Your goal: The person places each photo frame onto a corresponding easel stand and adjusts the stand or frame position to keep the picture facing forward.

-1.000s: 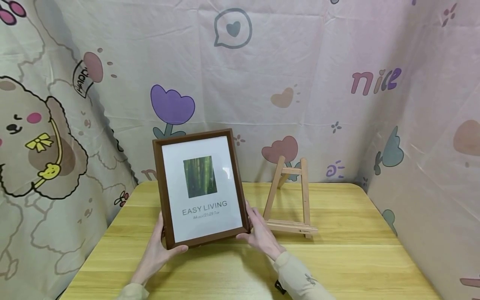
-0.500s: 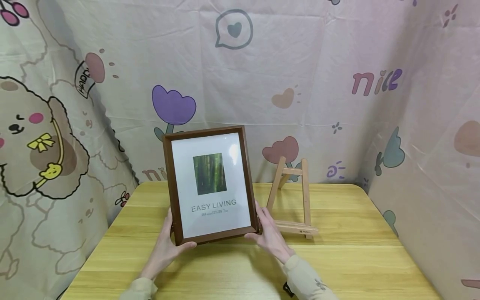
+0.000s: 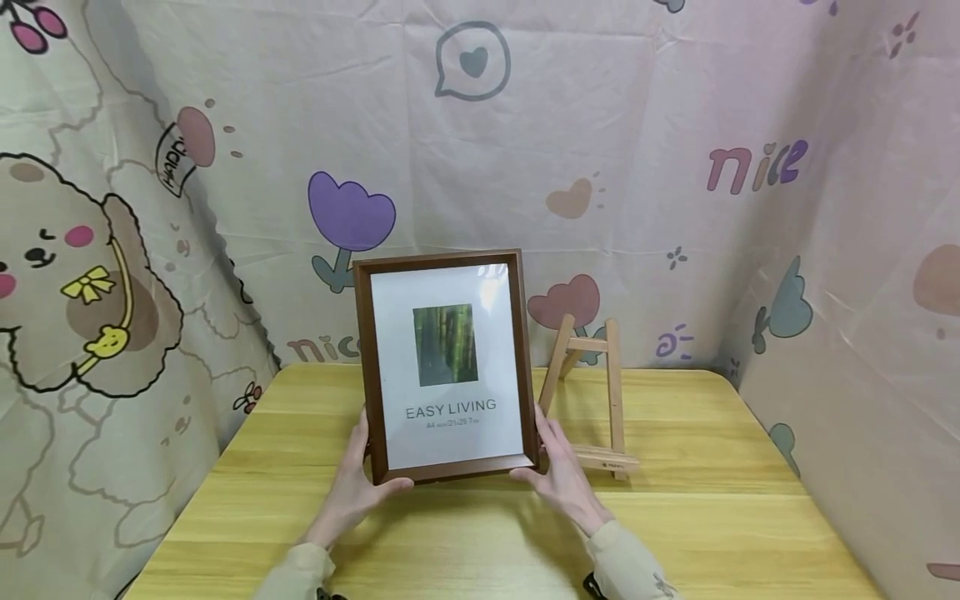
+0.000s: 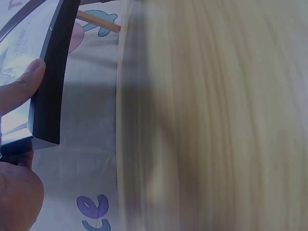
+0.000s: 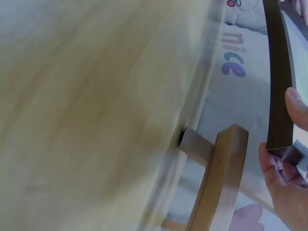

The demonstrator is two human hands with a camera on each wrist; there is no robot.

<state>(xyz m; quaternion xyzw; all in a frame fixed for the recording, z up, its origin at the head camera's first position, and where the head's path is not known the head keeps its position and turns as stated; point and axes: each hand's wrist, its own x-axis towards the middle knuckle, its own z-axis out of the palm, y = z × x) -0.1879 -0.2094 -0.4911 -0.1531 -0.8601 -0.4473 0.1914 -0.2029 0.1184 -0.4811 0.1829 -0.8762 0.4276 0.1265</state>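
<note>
A brown picture frame [image 3: 448, 433] with a white sheet, a bamboo photo and the words "EASY LIVING" is held upright above the table, tilted slightly. My left hand [image 3: 352, 492] grips its lower left corner, thumb across the front of the bottom edge. At the lower right corner my right hand [image 3: 562, 483] grips it the same way. In both wrist views each thumb lies on the frame's front and the other fingers go behind it, partly hidden. A small wooden easel [image 3: 617, 400] stands on the table just right of the frame, its left leg partly covered by frame and hand.
The light wood table [image 3: 712, 533] runs back to a hanging cloth [image 3: 637, 108] printed with flowers, hearts and a cartoon bear. In the right wrist view the easel's ledge [image 5: 219, 183] lies close beside the right hand. Cloth also hangs on both sides.
Both hands have carried the picture frame to the right, nearer the easel, and its tilt has lessened. The easel has stayed in place; the head view has shifted slightly.
</note>
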